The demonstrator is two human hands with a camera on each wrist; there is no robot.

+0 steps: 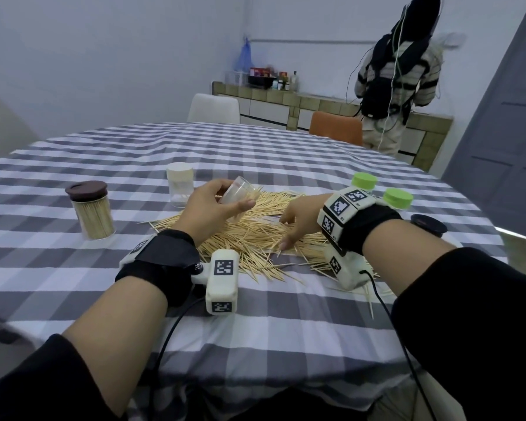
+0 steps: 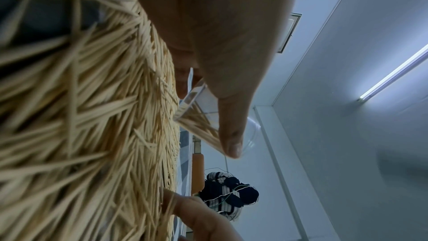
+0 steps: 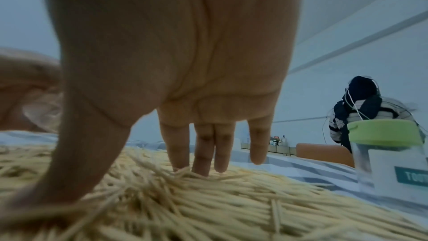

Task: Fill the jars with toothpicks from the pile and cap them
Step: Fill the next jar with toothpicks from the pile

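Observation:
A big pile of toothpicks (image 1: 255,235) lies on the checked tablecloth (image 1: 255,329). My left hand (image 1: 213,208) grips a clear open jar (image 1: 239,196) tilted on its side just above the pile's far left part; in the left wrist view the jar (image 2: 203,116) holds a few toothpicks beside the pile (image 2: 92,116). My right hand (image 1: 292,226) has its fingers spread and straight, tips down on the pile. The right wrist view shows its fingertips (image 3: 201,169) pressing into the toothpicks (image 3: 208,199).
A filled brown-lidded jar (image 1: 91,209) stands at the left, a white-capped jar (image 1: 179,188) behind the pile, two green-capped jars (image 1: 397,199) at the right, one close in the right wrist view (image 3: 391,155). A dark lid (image 1: 428,224) lies far right. A person (image 1: 398,74) stands at the counter.

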